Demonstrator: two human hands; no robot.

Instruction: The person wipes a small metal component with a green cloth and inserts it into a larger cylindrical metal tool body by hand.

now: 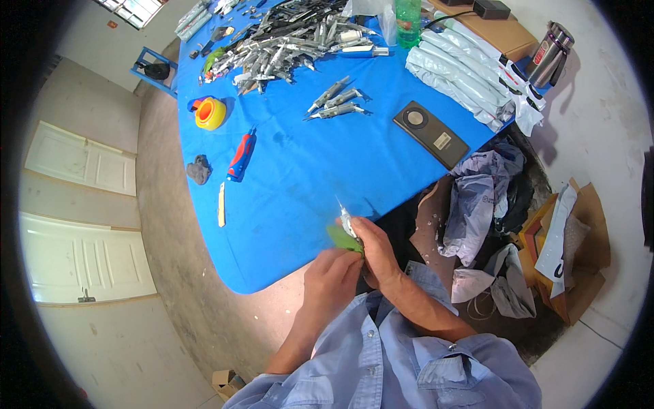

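Close to my body, at the near edge of the blue-covered table [286, 204], my two hands meet. My right hand [378, 252] grips a slim silver pen-shaped piece [347, 223] with a thin pointed tip aimed away from me. A green, cloth-like scrap [345, 238] lies against its lower end, blurred by motion. Fingers of my left hand [330, 269] are closed at the scrap's lower edge and seem to pinch it. Farther out, several similar silver pieces [334, 102] lie together on the cover, in front of a large heap [279, 58] of silver and black ones.
On the left lie a red-and-blue handled tool [242, 157], a yellow tape roll [210, 114], a grey wad [199, 170] and a pale narrow strip [221, 204]. To the right are a dark phone [430, 134], white plastic packs [456, 75], a steel flask [551, 53] and a floor carton [586, 238].
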